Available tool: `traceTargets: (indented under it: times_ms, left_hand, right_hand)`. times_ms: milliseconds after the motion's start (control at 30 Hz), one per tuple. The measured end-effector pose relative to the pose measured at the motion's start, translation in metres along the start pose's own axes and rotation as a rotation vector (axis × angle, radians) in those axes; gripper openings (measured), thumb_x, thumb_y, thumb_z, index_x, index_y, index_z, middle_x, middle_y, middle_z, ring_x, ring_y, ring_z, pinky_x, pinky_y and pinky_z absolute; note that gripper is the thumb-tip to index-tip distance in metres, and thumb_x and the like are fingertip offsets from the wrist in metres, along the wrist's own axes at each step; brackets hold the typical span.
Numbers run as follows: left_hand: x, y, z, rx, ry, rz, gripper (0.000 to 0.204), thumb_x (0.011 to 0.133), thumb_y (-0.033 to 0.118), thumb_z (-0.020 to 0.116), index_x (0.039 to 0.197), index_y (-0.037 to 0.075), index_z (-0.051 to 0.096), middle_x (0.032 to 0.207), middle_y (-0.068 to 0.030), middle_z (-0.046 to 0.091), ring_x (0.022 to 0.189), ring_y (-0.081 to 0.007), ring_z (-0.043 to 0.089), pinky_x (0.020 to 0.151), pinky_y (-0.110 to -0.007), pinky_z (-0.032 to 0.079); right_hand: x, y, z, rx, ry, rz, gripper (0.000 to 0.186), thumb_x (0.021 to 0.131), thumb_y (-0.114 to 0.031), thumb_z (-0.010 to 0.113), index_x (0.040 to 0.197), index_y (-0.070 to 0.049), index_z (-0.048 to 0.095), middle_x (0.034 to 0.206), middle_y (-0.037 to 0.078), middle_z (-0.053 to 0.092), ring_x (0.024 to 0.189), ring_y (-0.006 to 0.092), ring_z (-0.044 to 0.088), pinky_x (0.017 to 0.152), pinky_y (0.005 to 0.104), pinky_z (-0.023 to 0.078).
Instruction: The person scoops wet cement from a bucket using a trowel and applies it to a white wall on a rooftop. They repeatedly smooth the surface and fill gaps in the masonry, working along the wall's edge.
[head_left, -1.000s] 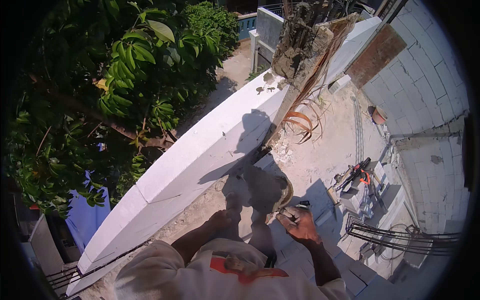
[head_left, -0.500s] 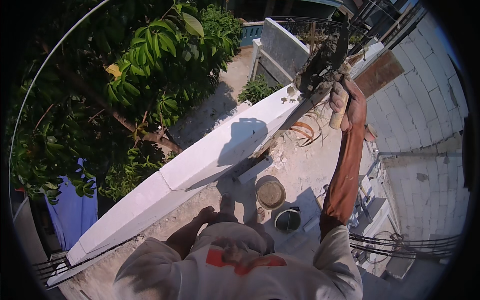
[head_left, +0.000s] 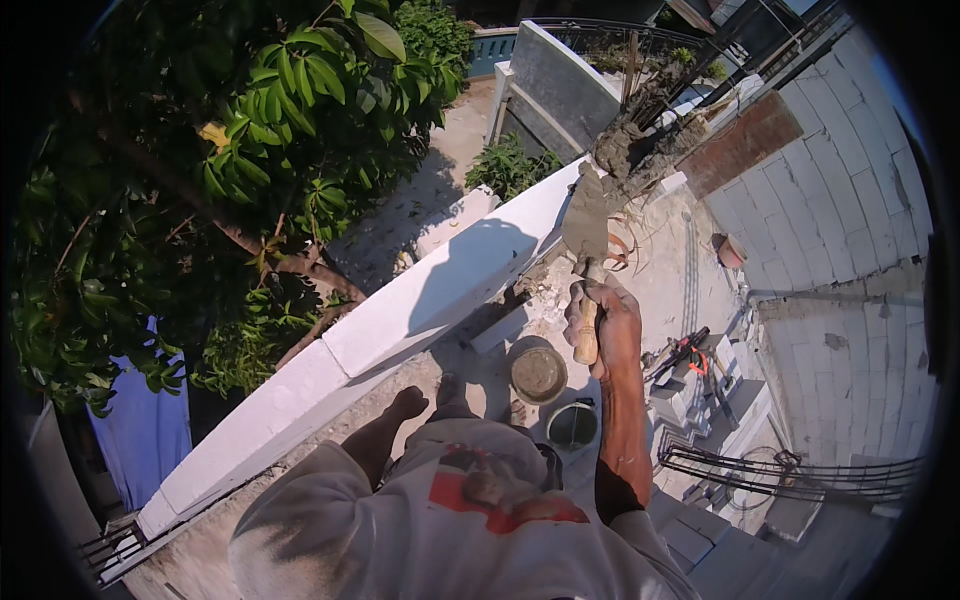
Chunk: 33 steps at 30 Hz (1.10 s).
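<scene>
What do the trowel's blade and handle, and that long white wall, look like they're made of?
The trowel has a blade that looks like dull grey metal, smeared with wet mortar. Its handle, in the right hand, looks like pale tan wood with a smooth finish. The white wall seems to be matte lightweight masonry blocks: faint joints separate chalky, flat-faced sections.
</scene>
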<state>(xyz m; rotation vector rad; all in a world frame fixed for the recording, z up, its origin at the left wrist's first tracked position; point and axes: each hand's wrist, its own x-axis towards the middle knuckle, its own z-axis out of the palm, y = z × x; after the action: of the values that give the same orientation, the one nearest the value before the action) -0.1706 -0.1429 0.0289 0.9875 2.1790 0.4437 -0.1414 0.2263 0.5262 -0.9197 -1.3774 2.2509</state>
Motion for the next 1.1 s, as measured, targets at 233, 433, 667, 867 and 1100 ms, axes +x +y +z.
traceTargets:
  times_ms: [233, 433, 667, 867, 1100]
  left_hand:
    - [0.036, 0.005, -0.018, -0.005, 0.134, 0.186, 0.022, 0.087, 0.027, 0.06, 0.08, 0.006, 0.066, 0.084, -0.0181, 0.061, 0.088, -0.0383, 0.063, 0.074, -0.053, 0.05]
    - [0.018, 0.022, -0.045, -0.14, 0.085, -0.034, 0.024, 0.085, 0.028, 0.06, 0.08, 0.005, 0.066, 0.089, -0.0219, 0.063, 0.087, -0.0394, 0.063, 0.075, -0.054, 0.049]
    - [-0.003, -0.021, -0.025, -0.058, -0.143, -0.253, 0.037, 0.079, 0.032, 0.059, 0.089, 0.0, 0.075, 0.103, -0.0274, 0.071, 0.102, -0.042, 0.068, 0.09, -0.05, 0.054]
    - [-0.014, -0.027, -0.032, -0.04, 0.004, -0.16, 0.032, 0.083, 0.031, 0.059, 0.08, 0.001, 0.071, 0.092, -0.0245, 0.07, 0.093, -0.0421, 0.068, 0.083, -0.052, 0.055]
    - [0.003, 0.001, -0.048, 0.053, 0.063, 0.159, 0.024, 0.084, 0.022, 0.059, 0.07, 0.003, 0.064, 0.084, -0.0212, 0.066, 0.085, -0.0408, 0.065, 0.074, -0.053, 0.053]
  right_hand:
    - [0.054, -0.034, -0.004, 0.462, -0.15, -0.033, 0.014, 0.1, -0.009, 0.043, 0.104, 0.004, 0.045, 0.085, 0.012, 0.056, 0.055, 0.0121, 0.047, 0.036, 0.0228, 0.043]
    - [0.071, -0.084, -0.011, 0.867, -0.298, -0.044, 0.021, 0.101, -0.01, 0.039, 0.108, 0.009, 0.047, 0.078, 0.012, 0.053, 0.053, 0.014, 0.048, 0.037, 0.0238, 0.045]
    - [0.071, -0.045, 0.015, 0.907, -0.372, -0.003, 0.026, 0.103, -0.014, 0.038, 0.114, 0.008, 0.048, 0.077, 0.01, 0.052, 0.052, 0.0126, 0.047, 0.036, 0.0235, 0.044]
    - [0.097, -0.091, 0.011, 0.992, -0.252, -0.101, 0.019, 0.105, -0.011, 0.036, 0.104, 0.007, 0.044, 0.07, 0.01, 0.05, 0.047, 0.0133, 0.045, 0.038, 0.0225, 0.044]
    - [0.113, -0.041, 0.033, 0.809, -0.084, -0.11, 0.013, 0.102, -0.007, 0.045, 0.109, 0.003, 0.049, 0.084, 0.01, 0.054, 0.06, 0.0131, 0.052, 0.043, 0.0247, 0.046]
